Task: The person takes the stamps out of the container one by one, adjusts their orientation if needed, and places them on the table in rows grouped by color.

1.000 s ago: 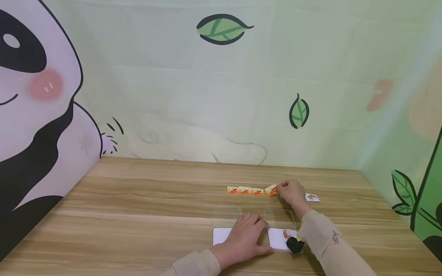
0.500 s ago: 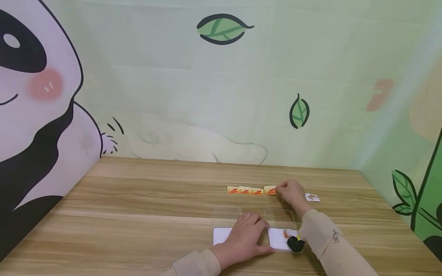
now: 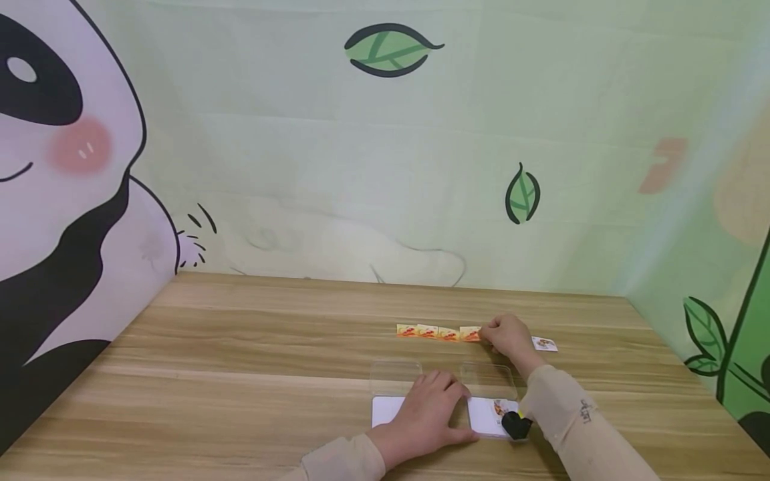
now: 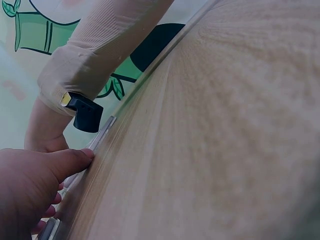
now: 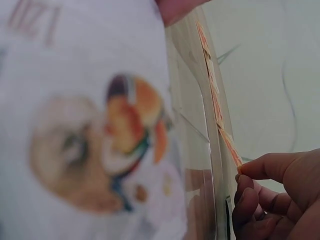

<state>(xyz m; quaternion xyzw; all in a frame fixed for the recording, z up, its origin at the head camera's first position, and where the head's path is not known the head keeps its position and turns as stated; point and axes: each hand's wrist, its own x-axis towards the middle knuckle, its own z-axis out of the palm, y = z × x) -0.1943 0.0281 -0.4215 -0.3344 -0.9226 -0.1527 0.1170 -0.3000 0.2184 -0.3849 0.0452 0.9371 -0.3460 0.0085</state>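
Observation:
In the head view my right hand point(image 3: 508, 337) pinches a small orange-and-yellow card point(image 3: 470, 333) by its right end. That card lies in line with several like cards point(image 3: 427, 332) on its left. The right wrist view shows the thumb and a finger of my right hand point(image 5: 270, 192) on the end of the card strip point(image 5: 231, 146). My left hand point(image 3: 427, 417) rests on a left clear case with a white card point(image 3: 385, 409), partly hiding it. Its thumb point(image 4: 75, 161) touches the near edge of the right clear case, which holds a printed white card point(image 3: 483, 415).
Two clear lids point(image 3: 395, 378) lie flat behind the cases. A white printed card point(image 3: 545, 344) lies right of my right hand. A black wrist camera point(image 3: 515, 425) hangs over the right case. A panda-printed backdrop point(image 3: 289, 167) stands behind the wooden table point(image 3: 240, 387).
The card in my right hand has turned from tilted to nearly level, lining up with the row. My left hand has stayed in place.

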